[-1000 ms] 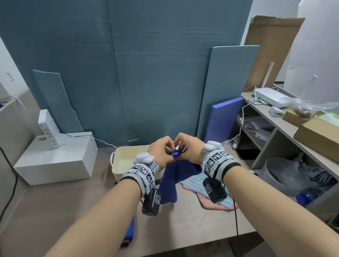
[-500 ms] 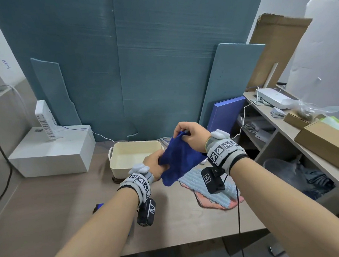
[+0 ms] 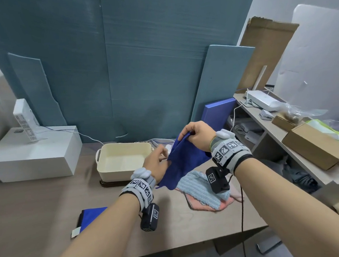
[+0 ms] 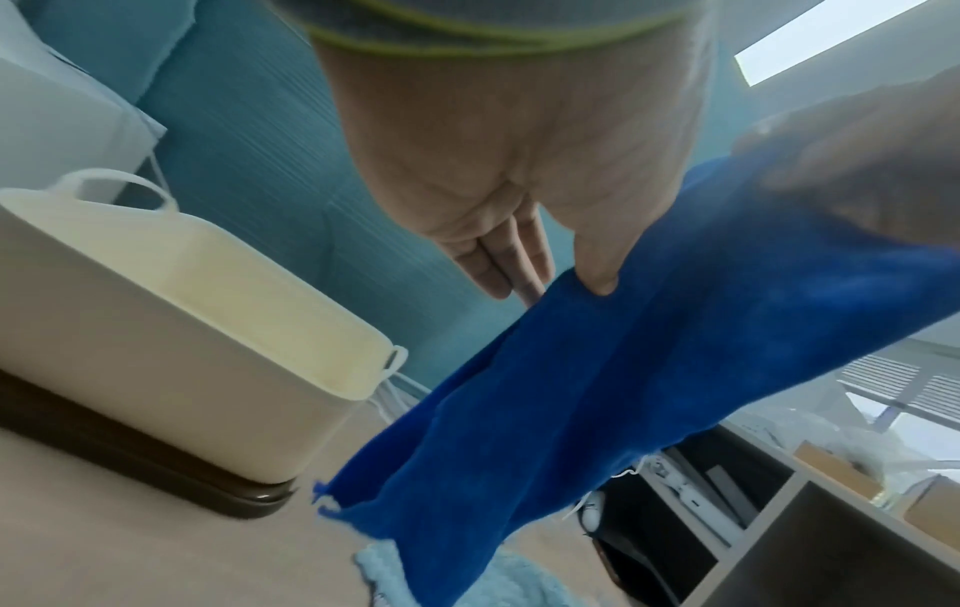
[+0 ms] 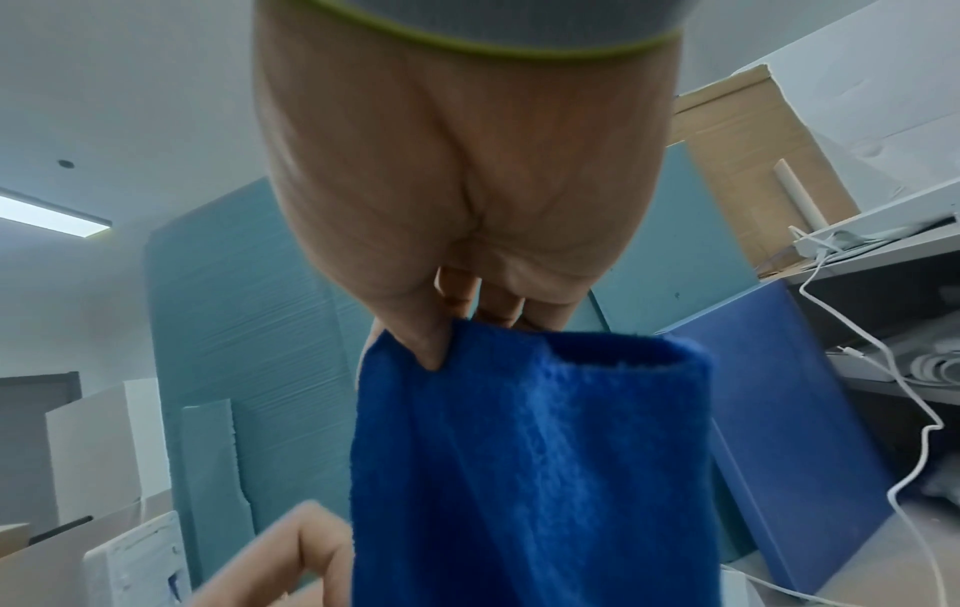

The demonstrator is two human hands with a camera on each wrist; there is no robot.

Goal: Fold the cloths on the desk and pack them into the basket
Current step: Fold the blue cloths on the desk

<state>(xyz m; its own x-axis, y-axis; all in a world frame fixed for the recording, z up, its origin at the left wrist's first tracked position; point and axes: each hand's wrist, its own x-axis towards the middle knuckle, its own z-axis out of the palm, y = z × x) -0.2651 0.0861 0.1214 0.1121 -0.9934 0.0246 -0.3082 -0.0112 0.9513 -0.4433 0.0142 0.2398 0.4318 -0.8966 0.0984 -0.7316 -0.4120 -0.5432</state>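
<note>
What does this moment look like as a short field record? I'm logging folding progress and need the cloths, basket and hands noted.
held cloth: dark blue cloth, lifted above the desk, not yet folded flat
right hand: pinches the cloth's upper edge
left hand: pinches its lower side edge with the thumb
basket: cream, on the desk, nothing visible inside
waiting cloths: light blue cloth lying on a pink cloth
near edge: folded blue cloth on the desk
</note>
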